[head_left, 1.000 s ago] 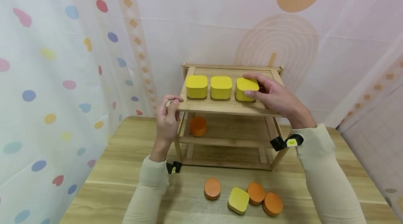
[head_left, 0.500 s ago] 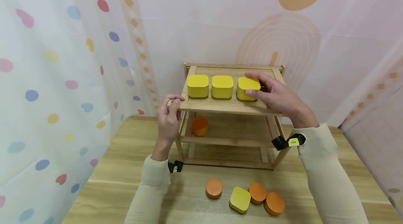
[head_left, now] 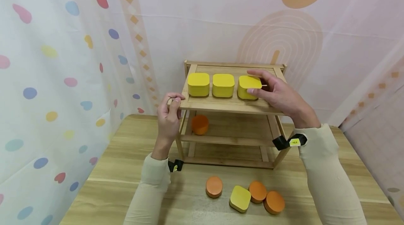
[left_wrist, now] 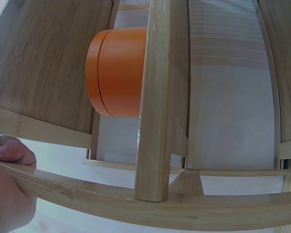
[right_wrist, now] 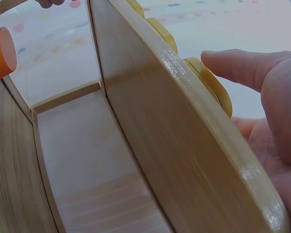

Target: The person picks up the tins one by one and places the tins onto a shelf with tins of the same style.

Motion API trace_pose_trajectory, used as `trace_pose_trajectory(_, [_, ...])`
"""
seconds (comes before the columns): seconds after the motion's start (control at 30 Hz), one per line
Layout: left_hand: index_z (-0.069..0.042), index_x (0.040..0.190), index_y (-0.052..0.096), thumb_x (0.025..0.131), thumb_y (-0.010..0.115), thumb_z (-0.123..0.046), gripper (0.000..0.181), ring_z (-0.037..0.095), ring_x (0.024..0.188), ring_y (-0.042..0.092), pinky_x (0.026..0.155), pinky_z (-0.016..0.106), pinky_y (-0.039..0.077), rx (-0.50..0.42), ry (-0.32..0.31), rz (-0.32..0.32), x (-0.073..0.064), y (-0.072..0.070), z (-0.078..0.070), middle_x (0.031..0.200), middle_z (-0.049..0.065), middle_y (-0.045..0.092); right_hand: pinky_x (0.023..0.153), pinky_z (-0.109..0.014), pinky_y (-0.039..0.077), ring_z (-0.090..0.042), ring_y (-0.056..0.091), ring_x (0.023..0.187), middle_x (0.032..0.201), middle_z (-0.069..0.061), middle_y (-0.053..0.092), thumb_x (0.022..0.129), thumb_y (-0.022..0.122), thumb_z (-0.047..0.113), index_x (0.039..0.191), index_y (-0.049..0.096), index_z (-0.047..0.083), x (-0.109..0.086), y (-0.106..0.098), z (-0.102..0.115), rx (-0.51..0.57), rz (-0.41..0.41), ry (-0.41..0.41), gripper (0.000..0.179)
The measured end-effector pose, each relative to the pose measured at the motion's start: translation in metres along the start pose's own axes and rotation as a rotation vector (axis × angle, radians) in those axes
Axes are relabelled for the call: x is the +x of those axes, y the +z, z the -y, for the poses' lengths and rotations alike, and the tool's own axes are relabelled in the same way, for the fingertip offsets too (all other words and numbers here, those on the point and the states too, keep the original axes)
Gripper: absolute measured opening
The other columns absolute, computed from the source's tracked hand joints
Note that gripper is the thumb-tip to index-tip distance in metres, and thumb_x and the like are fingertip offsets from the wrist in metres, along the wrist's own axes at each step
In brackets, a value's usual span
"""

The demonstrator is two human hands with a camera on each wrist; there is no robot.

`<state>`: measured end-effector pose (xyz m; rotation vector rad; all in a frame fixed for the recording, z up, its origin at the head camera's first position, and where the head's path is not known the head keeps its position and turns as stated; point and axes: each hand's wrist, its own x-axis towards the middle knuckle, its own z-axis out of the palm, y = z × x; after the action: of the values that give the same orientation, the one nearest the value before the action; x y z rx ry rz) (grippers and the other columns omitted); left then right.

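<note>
Three yellow rounded-square tins stand in a row on the top shelf of a wooden rack [head_left: 217, 106]: a left tin [head_left: 198, 85], a middle tin [head_left: 223, 86] and a right tin [head_left: 247, 91]. My right hand [head_left: 281, 98] holds the right tin, thumb at its front and fingers behind; in the right wrist view the thumb [right_wrist: 242, 68] touches its edge. At the rack's left front corner, my left hand [head_left: 168, 119] grips the frame, its fingers curled over the wood. A round orange tin [head_left: 200, 125] sits on the middle shelf, at the left.
On the wooden table [head_left: 107, 183] before the rack lie a pale orange round tin [head_left: 214, 186], a yellow square tin [head_left: 240, 198] and two orange round tins, one nearer [head_left: 274, 202] and one farther [head_left: 257, 191]. A patterned curtain [head_left: 202, 25] hangs behind.
</note>
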<state>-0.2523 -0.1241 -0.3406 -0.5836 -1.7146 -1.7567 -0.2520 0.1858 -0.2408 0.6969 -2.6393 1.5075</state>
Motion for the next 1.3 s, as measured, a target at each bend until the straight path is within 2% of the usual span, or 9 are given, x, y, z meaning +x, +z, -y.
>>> trace_pose_trajectory(0.13, [0.008, 0.099, 0.057, 0.102, 0.042, -0.012, 0.025, 0.011, 0.045, 0.036, 0.043, 0.022, 0.031, -0.007, -0.003, -0.001, -0.001, 0.000, 0.001, 0.053, 0.006, 0.038, 0.085, -0.021, 0.044, -0.020, 0.052, 0.110, 0.138, -0.007, 0.050, 0.096, 0.065, 0.019, 0.148, 0.044, 0.016, -0.001, 0.000, -0.001, -0.004, -0.020, 0.002, 0.056])
trace_pose_trajectory(0.4, [0.008, 0.098, 0.057, 0.101, 0.043, -0.013, 0.026, 0.012, 0.046, 0.036, 0.044, 0.021, 0.031, -0.016, -0.001, 0.001, 0.000, 0.000, 0.001, 0.055, -0.002, 0.040, 0.091, -0.027, 0.043, -0.023, 0.050, 0.120, 0.144, -0.006, 0.045, 0.096, 0.064, 0.023, 0.147, 0.044, 0.018, -0.005, 0.000, 0.001, -0.004, -0.053, 0.030, 0.055])
trace_pose_trajectory(0.57, [0.009, 0.098, 0.057, 0.102, 0.042, -0.012, 0.026, 0.011, 0.046, 0.036, 0.044, 0.022, 0.032, -0.020, 0.013, 0.004, 0.000, -0.001, 0.002, 0.053, -0.001, 0.039, 0.100, -0.034, 0.039, -0.022, 0.045, 0.124, 0.145, -0.009, 0.044, 0.096, 0.065, 0.019, 0.145, 0.046, 0.016, -0.006, 0.001, 0.002, 0.028, -0.098, -0.009, 0.053])
trace_pose_trajectory(0.83, [0.009, 0.098, 0.057, 0.102, 0.042, -0.012, 0.026, 0.012, 0.044, 0.035, 0.043, 0.024, 0.032, -0.010, 0.019, 0.017, -0.003, -0.001, 0.000, 0.051, -0.001, 0.039, 0.100, -0.022, 0.040, -0.017, 0.044, 0.121, 0.138, -0.003, 0.046, 0.094, 0.063, 0.009, 0.139, 0.049, 0.005, -0.019, 0.006, 0.002, 0.117, -0.210, -0.168, 0.047])
trace_pose_trajectory(1.0, [0.009, 0.100, 0.057, 0.102, 0.042, -0.013, 0.027, 0.012, 0.044, 0.036, 0.044, 0.024, 0.032, -0.006, 0.011, 0.014, -0.005, -0.002, -0.001, 0.051, -0.001, 0.039, 0.099, -0.023, 0.039, -0.021, 0.043, 0.121, 0.137, -0.003, 0.048, 0.092, 0.063, 0.002, 0.134, 0.054, 0.007, -0.037, 0.007, 0.005, 0.232, -0.283, -0.255, 0.043])
trace_pose_trajectory(1.17, [0.009, 0.099, 0.057, 0.102, 0.042, -0.013, 0.027, 0.013, 0.045, 0.036, 0.044, 0.024, 0.034, -0.004, 0.020, 0.011, -0.003, -0.004, -0.003, 0.051, 0.002, 0.039, 0.099, -0.027, 0.040, -0.022, 0.049, 0.114, 0.132, -0.010, 0.053, 0.087, 0.056, -0.016, 0.129, 0.055, -0.002, -0.059, 0.009, 0.008, 0.380, -0.338, -0.423, 0.044])
trace_pose_trajectory(1.3, [0.010, 0.099, 0.057, 0.101, 0.042, -0.012, 0.026, 0.015, 0.045, 0.036, 0.044, 0.024, 0.034, -0.006, 0.022, 0.012, -0.004, -0.004, -0.004, 0.051, 0.003, 0.039, 0.099, -0.029, 0.042, -0.023, 0.052, 0.114, 0.128, -0.012, 0.057, 0.084, 0.051, -0.023, 0.125, 0.054, -0.011, -0.076, 0.015, 0.003, 0.433, -0.344, -0.559, 0.043])
